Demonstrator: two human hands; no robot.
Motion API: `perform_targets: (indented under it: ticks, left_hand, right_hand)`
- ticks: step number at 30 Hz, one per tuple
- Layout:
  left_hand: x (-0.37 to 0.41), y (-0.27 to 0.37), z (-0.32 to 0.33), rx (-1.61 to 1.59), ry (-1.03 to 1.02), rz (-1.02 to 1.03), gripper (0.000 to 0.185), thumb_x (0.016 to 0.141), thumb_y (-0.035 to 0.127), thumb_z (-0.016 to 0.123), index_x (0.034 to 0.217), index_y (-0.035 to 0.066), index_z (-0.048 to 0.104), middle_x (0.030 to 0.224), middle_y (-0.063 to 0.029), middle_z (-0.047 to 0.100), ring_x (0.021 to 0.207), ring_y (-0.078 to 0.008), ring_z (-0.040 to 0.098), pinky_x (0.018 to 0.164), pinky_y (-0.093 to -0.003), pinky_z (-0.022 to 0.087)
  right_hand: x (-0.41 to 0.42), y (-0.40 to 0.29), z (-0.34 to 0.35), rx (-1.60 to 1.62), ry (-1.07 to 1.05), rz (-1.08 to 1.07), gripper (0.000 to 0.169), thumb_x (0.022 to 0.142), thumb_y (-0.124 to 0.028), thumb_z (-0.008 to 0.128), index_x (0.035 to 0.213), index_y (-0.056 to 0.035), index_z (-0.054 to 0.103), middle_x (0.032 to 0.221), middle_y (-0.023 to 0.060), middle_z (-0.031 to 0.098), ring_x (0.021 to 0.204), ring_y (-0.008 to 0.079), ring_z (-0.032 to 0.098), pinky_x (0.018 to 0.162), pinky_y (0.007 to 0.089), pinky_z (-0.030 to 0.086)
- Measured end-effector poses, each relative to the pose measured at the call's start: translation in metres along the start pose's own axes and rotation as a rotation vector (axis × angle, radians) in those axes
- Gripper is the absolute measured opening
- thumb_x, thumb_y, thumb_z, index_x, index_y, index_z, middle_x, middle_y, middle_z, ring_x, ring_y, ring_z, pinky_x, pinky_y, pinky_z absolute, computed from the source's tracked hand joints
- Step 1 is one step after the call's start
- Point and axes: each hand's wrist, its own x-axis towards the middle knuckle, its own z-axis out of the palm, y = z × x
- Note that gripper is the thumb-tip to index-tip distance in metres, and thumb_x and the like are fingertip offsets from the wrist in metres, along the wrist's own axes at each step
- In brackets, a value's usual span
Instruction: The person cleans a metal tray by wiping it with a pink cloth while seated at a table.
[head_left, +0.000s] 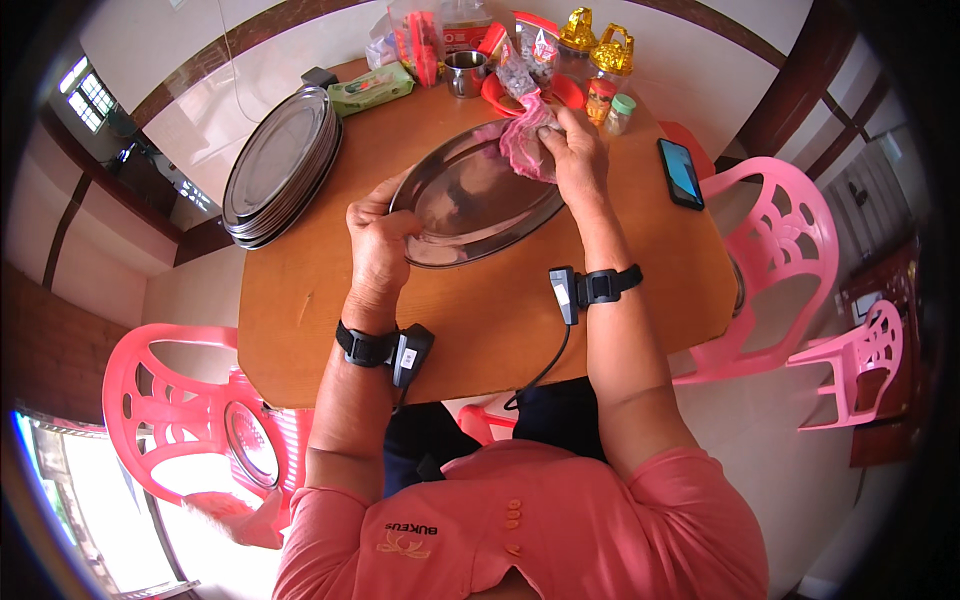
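An oval stainless-steel tray (480, 199) is held tilted above the wooden table (487, 315). My left hand (381, 232) grips its near left rim, thumb on the upper face and fingers behind. A pink and white cloth (529, 142) is bunched in my right hand (577, 154), against the tray's far right part. Part of the rim there is hidden by the cloth and hand. To the left, a stack of several similar oval trays (281, 165) lies at the table's edge.
Along the back stand a green wipes pack (373, 88), a steel mug (466, 73), a red plate (571, 91), gold-topped jars (611, 52) and a green-capped bottle (619, 114). A phone (681, 174) lies at the right. Pink plastic chairs (806, 217) flank the table.
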Motion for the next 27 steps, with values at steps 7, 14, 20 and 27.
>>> perform_targets:
  ticks: [7,14,20,27]
  left_hand:
    - [0.004,-0.004,-0.01,-0.017,0.054,-0.023,0.053,0.059,-0.004,0.048,0.11,-0.009,0.064,0.09,-0.0095,0.068,0.077,-0.0163,0.06,0.068,-0.0226,0.046]
    - [0.012,-0.008,-0.022,-0.138,0.104,0.017,0.056,0.059,-0.006,0.046,0.112,-0.009,0.062,0.098,-0.0115,0.067,0.084,-0.0205,0.06,0.077,-0.0254,0.048]
    - [0.014,-0.007,-0.031,-0.225,0.2,0.101,0.057,0.06,-0.006,0.046,0.116,-0.007,0.061,0.107,-0.0109,0.065,0.099,-0.0213,0.058,0.089,-0.0268,0.045]
    - [0.016,-0.011,-0.022,-0.295,0.229,0.127,0.054,0.065,-0.006,0.047,0.118,-0.004,0.06,0.115,-0.011,0.062,0.106,-0.0218,0.057,0.095,-0.0291,0.042]
  right_hand:
    - [0.0,0.04,0.011,0.129,0.054,0.297,0.024,0.087,-0.025,0.061,0.106,-0.0107,0.063,0.098,0.0145,0.067,0.094,0.0357,0.063,0.08,0.0435,0.047]
    - [-0.001,0.068,0.029,0.503,0.09,0.428,0.021,0.091,-0.02,0.06,0.1,-0.0021,0.067,0.087,0.0102,0.07,0.081,0.0201,0.064,0.076,0.0349,0.048]
    - [-0.027,0.012,0.047,0.904,-0.17,0.671,0.02,0.089,-0.013,0.061,0.101,0.0013,0.068,0.092,0.0021,0.067,0.081,0.0118,0.061,0.074,0.0293,0.049]
    - [-0.033,-0.03,0.04,0.487,-0.426,0.595,0.035,0.08,-0.032,0.073,0.1,-0.0026,0.068,0.086,0.0093,0.068,0.079,0.0165,0.066,0.068,0.03,0.051]
